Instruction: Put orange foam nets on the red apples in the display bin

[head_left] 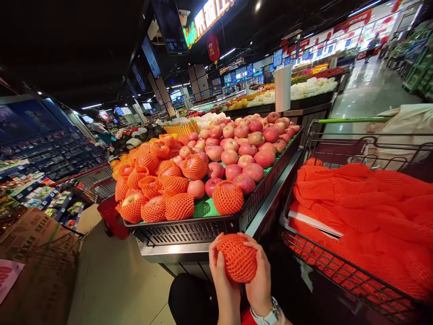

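Observation:
An apple in an orange foam net (237,258) is held between my two hands, just in front of the display's near edge. My left hand (218,266) cups its left side, thumb along the net. On the other side my right hand (260,268) wraps round it, a watch at the wrist. The net covers nearly all of the fruit. Beyond my hands, bare red apples (233,158) are heaped on the right of a black crate (264,198). Netted apples (152,180) fill its left side, and a single netted apple (228,197) sits at the front corner.
To my right a shopping cart (338,257) is piled with orange foam nets (365,203). Cardboard boxes (37,266) and a red basket (113,216) stand on the left. A white roll (283,89) rises behind the apples, with more produce beyond.

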Tool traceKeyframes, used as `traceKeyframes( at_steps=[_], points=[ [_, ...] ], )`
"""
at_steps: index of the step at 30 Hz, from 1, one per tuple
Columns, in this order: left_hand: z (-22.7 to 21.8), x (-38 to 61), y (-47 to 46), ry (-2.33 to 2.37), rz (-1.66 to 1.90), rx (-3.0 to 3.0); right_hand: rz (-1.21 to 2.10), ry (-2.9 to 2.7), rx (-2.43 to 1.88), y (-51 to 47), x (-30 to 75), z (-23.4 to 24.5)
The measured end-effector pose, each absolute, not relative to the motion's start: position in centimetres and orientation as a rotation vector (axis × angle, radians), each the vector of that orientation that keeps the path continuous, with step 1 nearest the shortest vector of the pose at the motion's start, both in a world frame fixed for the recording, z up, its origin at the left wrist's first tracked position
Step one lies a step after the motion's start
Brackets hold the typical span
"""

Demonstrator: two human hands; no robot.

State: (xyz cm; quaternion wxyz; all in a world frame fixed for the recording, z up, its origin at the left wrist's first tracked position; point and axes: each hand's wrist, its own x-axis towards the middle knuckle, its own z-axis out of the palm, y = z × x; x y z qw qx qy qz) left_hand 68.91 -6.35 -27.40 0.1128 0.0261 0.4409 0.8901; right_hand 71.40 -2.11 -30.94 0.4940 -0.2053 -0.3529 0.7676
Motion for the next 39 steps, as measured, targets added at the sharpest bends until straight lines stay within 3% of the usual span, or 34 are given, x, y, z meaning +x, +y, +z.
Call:
traceKeyframes(
  at_steps=[8,20,39],
  points=[
    [-27.7,69.4,-5.9,1.088,2.642,-0.271,1.888,-0.874,-0.516,-2.2,71.9,-30.3],
    [-28.2,70.0,-6.2,1.383,2.728,0.059,1.921,-0.742,-0.517,-1.5,72.0,-29.2],
    [-27.6,70.0,-6.2,1.474,2.73,-0.119,1.844,-0.868,-0.504,-2.7,72.3,-30.1]
  ],
)
